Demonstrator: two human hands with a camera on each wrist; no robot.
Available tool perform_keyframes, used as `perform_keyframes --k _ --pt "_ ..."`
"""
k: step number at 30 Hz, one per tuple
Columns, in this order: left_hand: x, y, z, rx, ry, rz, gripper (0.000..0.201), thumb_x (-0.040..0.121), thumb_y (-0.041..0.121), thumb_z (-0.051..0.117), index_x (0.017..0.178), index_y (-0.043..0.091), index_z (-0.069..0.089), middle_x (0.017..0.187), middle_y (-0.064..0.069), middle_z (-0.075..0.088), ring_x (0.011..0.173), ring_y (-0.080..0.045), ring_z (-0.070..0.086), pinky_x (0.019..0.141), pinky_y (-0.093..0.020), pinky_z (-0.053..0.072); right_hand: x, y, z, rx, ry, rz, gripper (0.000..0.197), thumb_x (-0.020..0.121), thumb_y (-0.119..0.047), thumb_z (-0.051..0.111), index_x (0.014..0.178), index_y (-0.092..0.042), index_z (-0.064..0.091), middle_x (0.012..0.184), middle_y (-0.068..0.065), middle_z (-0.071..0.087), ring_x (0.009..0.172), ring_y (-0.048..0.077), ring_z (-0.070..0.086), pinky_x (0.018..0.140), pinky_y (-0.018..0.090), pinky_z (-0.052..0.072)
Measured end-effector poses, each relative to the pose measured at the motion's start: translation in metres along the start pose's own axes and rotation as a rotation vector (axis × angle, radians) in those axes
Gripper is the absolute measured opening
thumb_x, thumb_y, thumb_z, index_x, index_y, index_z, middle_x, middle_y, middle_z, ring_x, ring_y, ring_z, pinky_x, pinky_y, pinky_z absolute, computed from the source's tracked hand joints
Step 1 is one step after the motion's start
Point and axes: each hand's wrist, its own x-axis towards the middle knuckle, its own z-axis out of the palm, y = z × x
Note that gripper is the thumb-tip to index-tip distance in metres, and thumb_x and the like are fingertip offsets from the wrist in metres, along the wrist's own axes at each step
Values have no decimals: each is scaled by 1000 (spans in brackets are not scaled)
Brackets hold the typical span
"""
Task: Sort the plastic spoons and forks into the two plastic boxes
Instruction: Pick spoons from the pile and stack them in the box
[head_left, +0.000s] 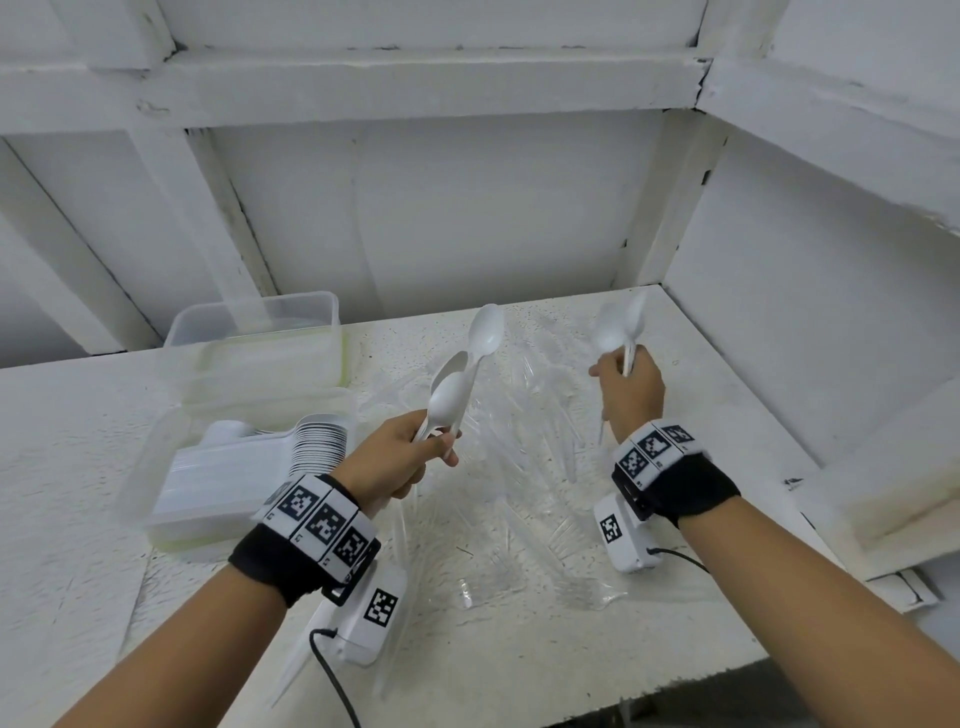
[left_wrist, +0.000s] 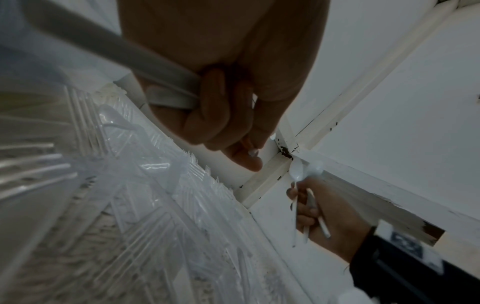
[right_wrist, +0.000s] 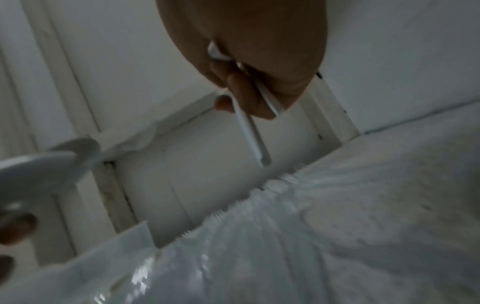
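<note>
Sorting in progress, read left to right. At far left the near box (head_left: 171, 512) on the table (head_left: 701, 415) already holds a dense nested row of white spoons (head_left: 319, 441), bowls toward the table's middle and handles running back toward the left edge. Behind it, the far box (head_left: 249, 332) looks empty, though motion blur makes this uncertain.

The left hand (head_left: 400, 457) is curled around a bunch of white spoons (head_left: 457, 384), gripped at the handle ends; their long axes rise away from the person and slightly rightward, bowls uppermost.

At centre, the clear forks (head_left: 498, 467) lie unsorted in a loose heap on the table. In the left wrist view most lie roughly parallel, tines (left_wrist: 197, 170) toward the back wall and handles toward the person. None appears to be boxed yet.

At right, the right hand (head_left: 631, 395) is closed around a smaller clutch of spoons (head_left: 621, 325), held nearly upright, bowls up, handle ends projecting below the fist.

Judged state: the spoons are largely sorted, two handfuls await deposit in the near box, and the whole fork pile remains for the far box.
</note>
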Motion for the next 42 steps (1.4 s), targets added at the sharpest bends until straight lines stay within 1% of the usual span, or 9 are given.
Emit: perform_keyframes --k 6,10,14,20,23,27,33,37,42 --pt "-3 4 2 -36 -17 36 16 95 15 50 107 10 58 77 1 62 41 -5 27 37 -16 21 -32 -44 2 161 -334 -74 16 95 -25 48 90 -12 55 64 -1 49 48 5 40 43 17 32" --pt "-10 3 2 -24 -35 58 13 95 17 51 104 13 60 76 3 62 41 -6 27 37 -17 21 -53 -57 14 274 -453 -18 22 92 -36 55 81 -16 52 58 0 43 35 2 32 35 17 27" --pt "-21 1 -2 29 -68 85 9 94 15 52 93 15 61 74 4 64 40 -6 27 39 -19 21 -62 -61 25 281 -465 -4 18 85 -34 65 80 -21 54 62 1 38 40 4 32 36 17 28" --pt "-36 -7 -10 102 -79 92 8 93 21 54 92 19 63 76 6 65 41 -6 29 39 -19 22 -71 -63 36 271 -397 27 29 89 -20 60 65 -15 44 59 3 39 44 11 30 38 19 27" --pt "-40 -9 -12 91 -24 57 23 94 38 48 102 19 58 80 6 61 41 -5 28 39 -19 23 -75 -66 38 281 -365 3 31 89 -19 60 64 -16 42 59 4 38 44 11 29 39 19 26" --pt "-43 -8 -17 -152 109 -34 47 94 54 31 110 18 56 83 1 59 39 -4 23 37 -16 17 -80 -68 37 305 -383 17 29 91 -18 58 65 -15 44 57 1 41 40 7 30 39 20 26" --pt "-48 -12 -22 -210 228 -31 34 98 27 30 105 7 56 92 -3 58 39 -5 27 37 -15 20 -89 -69 35 348 -379 23 28 91 -18 56 66 -14 45 58 2 42 35 4 30 38 19 26" --pt "-51 -14 -26 -132 267 46 15 97 17 43 88 13 54 78 0 54 43 -8 31 37 -17 23 -94 -74 29 408 -406 67 25 92 -17 54 68 -14 46 59 1 43 35 4 30 37 18 26" --pt "-50 -16 -25 -70 320 99 9 92 11 54 83 12 55 70 -3 57 48 -12 38 40 -18 30 -111 -77 34 346 -573 76 23 92 -10 52 70 -11 46 59 3 46 33 4 31 35 17 27"
